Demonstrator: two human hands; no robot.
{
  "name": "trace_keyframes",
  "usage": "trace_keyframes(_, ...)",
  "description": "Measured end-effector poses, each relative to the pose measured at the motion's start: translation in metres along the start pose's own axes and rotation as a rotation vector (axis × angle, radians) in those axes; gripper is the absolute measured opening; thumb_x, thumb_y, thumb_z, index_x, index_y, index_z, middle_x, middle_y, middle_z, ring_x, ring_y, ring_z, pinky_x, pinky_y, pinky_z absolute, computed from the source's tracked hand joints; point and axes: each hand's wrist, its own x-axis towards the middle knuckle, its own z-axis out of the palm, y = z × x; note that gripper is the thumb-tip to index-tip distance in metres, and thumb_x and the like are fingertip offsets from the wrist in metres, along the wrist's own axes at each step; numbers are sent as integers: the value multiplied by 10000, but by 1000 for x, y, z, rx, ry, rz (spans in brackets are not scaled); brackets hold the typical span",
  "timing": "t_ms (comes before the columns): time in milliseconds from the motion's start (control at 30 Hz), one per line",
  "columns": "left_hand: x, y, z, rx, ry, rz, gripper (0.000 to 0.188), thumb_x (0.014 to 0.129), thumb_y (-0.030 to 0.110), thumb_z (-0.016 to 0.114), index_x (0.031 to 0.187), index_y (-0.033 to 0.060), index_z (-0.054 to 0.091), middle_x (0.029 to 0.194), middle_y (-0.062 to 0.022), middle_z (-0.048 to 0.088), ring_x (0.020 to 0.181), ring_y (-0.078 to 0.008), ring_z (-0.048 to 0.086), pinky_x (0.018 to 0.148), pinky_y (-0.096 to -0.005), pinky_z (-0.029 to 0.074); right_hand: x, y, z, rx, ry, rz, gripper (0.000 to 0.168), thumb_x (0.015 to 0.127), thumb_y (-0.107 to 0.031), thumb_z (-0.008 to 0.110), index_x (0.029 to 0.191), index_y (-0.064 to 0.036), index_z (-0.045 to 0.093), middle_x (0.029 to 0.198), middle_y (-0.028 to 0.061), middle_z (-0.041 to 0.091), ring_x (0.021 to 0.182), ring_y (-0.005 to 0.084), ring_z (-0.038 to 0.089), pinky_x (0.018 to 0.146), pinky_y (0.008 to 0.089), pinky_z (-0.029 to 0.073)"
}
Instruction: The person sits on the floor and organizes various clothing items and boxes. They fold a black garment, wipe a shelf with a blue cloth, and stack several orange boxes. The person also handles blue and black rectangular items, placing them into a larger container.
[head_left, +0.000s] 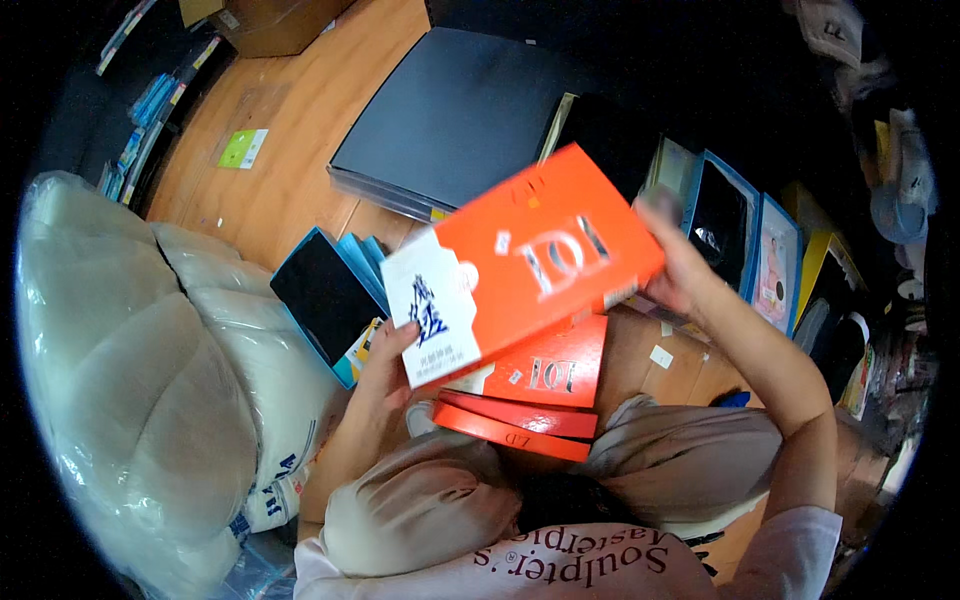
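A flat orange box (491, 262) with a white end panel is held up between my two hands, slightly blurred. My left hand (388, 360) grips its white end, the thumb resting on top. At the opposite orange end, my right hand (671, 255) has hold of the edge. Below it, between my knees, more orange boxes (517, 420) lie in a slightly fanned stack. Both the held box and the stack bear large silver lettering. Part of the stack is hidden under the held box.
Large plastic-wrapped white bundles (142, 375) stand at left. A blue open box (322, 292) sits beside them. Beyond is a wide dark grey box (450, 112). Blue-framed boxes (776, 262) line the right. A cardboard box (277, 26) and a green-and-white card (242, 148) are on the wooden floor.
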Motion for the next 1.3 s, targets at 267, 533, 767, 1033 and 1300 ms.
trace_keyframes(267, 84, 47, 62, 168, 179, 80, 302, 833, 165, 568, 1097, 54, 470, 1023, -80, 595, 992, -180, 559, 947, -412, 345, -4, 3, -62, -20, -86, 52, 414, 876, -344, 486, 1138, -31, 419, 988, 153, 587, 847, 228, 604, 711, 350, 510)
trace_keyframes(533, 209, 30, 63, 154, 220, 96, 312, 851, 103, 531, 1129, 13, 420, 1084, -146, 536, 997, -281, 543, 858, -456, 448, -1, 27, -61, -21, -212, 128, 272, 913, -214, 423, 1093, -17, 470, 927, 149, 615, 794, 218, 634, 669, 317, 525)
trace_keyframes(767, 218, 25, 50, 367, 122, -111, 316, 845, 132, 546, 1101, -26, 449, 1057, -197, 549, 995, -291, 549, 832, -429, 478, -3, 42, -62, -117, -235, 251, 269, 902, -217, 458, 1099, -36, 476, 945, 134, 603, 744, 174, 622, 639, 293, 514)
trace_keyframes(1033, 205, 61, 48, 748, 228, -361, 357, 841, 296, 571, 988, -27, 539, 923, -185, 603, 764, -243, 637, 535, -273, 529, 4, 46, -65, -169, -189, 277, 279, 903, -207, 455, 1119, -31, 472, 951, 140, 597, 762, 172, 617, 651, 293, 506)
trace_keyframes(1300, 227, 98, 13, 1514, 475, 677, 502, 831, 361, 559, 1075, -76, 522, 1007, -200, 571, 926, -233, 556, 793, -345, 438, 7, 55, -65, -345, -176, 285, 277, 865, -201, 524, 1080, -29, 496, 922, 116, 603, 746, 146, 605, 668, 277, 503)
